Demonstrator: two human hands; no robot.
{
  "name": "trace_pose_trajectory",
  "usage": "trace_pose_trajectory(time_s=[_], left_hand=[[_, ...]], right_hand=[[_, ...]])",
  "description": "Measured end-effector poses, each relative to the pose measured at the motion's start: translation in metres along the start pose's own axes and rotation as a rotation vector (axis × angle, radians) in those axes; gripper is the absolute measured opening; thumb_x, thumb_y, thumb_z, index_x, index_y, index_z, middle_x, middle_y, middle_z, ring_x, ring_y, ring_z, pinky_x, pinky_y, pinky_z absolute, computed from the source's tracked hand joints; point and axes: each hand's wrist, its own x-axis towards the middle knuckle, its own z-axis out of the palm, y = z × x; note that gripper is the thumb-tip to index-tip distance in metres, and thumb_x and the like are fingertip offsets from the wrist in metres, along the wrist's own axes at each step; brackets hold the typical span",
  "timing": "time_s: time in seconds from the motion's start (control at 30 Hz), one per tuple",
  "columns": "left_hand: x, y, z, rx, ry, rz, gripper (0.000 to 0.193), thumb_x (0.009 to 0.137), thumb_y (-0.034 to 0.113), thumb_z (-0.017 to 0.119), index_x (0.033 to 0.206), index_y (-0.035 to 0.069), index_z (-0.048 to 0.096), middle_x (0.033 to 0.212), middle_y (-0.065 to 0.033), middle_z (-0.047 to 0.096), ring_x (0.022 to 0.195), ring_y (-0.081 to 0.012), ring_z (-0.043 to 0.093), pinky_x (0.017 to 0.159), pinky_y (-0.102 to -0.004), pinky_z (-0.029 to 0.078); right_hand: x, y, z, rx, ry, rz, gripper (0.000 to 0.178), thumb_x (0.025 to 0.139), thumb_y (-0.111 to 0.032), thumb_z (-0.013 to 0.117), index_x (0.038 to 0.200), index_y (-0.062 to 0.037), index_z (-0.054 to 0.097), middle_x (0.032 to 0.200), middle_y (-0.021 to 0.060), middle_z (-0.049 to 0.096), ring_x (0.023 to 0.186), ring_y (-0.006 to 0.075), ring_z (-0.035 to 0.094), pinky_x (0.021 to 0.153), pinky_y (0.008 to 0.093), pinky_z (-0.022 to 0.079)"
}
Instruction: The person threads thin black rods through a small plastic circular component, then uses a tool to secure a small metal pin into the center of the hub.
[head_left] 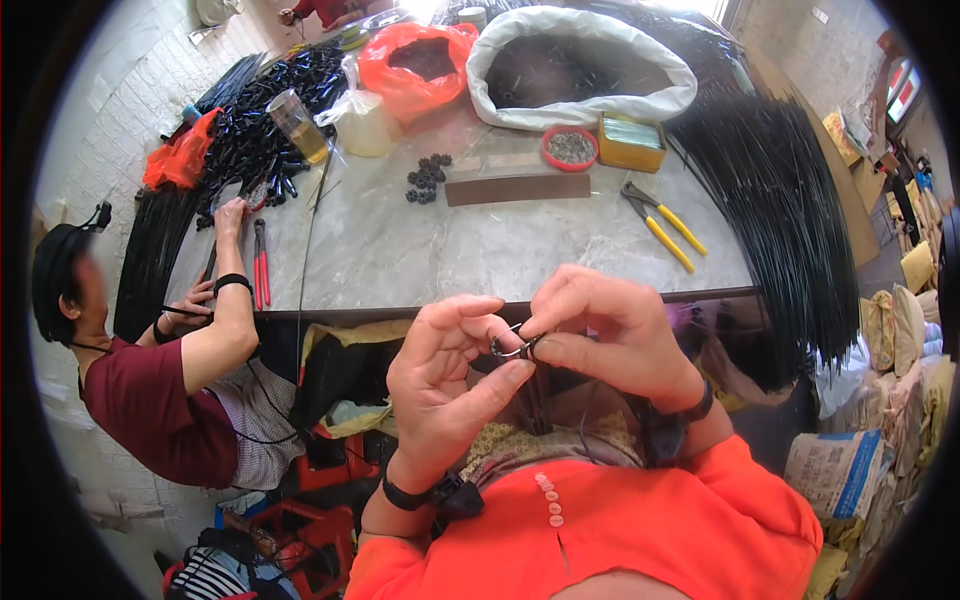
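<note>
In front of my chest, just short of the table's near edge, both hands meet at a small thin ring (pixel 508 350), which looks like metal wire. The fingers and thumb of my left hand (pixel 440 370) curl round its left side. My right hand (pixel 610 335) pinches the ring's right side between thumb and fingertips, where a small black piece (pixel 531 342) shows. Fingers cover much of that piece, so its kind is unclear. Below the hands, dark thin rods (pixel 537 400) stand at my lap; whether they join the ring cannot be seen.
On the grey table (pixel 380 240) lie yellow-handled pliers (pixel 665 228), a brown strip (pixel 518 189), black small parts (pixel 427 178) and a red dish (pixel 570 148) of metal bits. Long black rods (pixel 770 200) overhang the right side. At left a co-worker (pixel 150 400) works beside red-handled pliers (pixel 261 265).
</note>
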Motion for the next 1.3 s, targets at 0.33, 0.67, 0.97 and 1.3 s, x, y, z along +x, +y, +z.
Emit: trace_pose_trajectory(time_s=[0.33,0.67,0.97,1.3], left_hand=[[-0.007,0.002,0.001,0.205,0.044,0.054,0.051,0.081,-0.013,0.07,0.126,-0.003,0.048,0.099,-0.0074,0.063,0.096,-0.0114,0.06,0.088,-0.0251,0.047],[-0.006,0.006,-0.002,-0.148,-0.021,-0.123,0.046,0.086,-0.008,0.065,0.126,-0.001,0.044,0.102,-0.0065,0.058,0.094,-0.0104,0.056,0.084,-0.0242,0.047],[-0.008,-0.007,-0.012,-0.383,-0.053,-0.168,0.058,0.083,0.0,0.073,0.132,-0.001,0.042,0.097,-0.0112,0.061,0.088,-0.0174,0.061,0.082,-0.0286,0.049],[-0.004,-0.002,-0.006,-0.409,-0.034,-0.227,0.064,0.084,0.001,0.073,0.136,-0.002,0.037,0.104,-0.0149,0.062,0.09,-0.0197,0.062,0.085,-0.0333,0.051]], right_hand=[[0.004,0.002,0.003,0.035,-0.04,0.046,0.015,0.09,-0.009,0.071,0.104,-0.0058,0.071,0.095,0.0011,0.065,0.083,0.0073,0.059,0.064,0.0214,0.046],[0.007,0.005,-0.003,0.097,-0.141,0.003,0.014,0.091,-0.011,0.071,0.103,-0.0058,0.07,0.095,0.0001,0.064,0.086,0.0063,0.058,0.067,0.022,0.045],[0.018,0.026,-0.01,0.661,-0.13,0.274,0.017,0.092,-0.008,0.069,0.107,0.0004,0.069,0.097,0.0022,0.064,0.087,0.0086,0.06,0.071,0.0221,0.048],[0.037,0.046,0.0,0.374,-0.234,-0.031,0.02,0.079,-0.002,0.078,0.099,-0.0028,0.076,0.093,0.0045,0.063,0.091,0.0136,0.057,0.079,0.0266,0.045]])
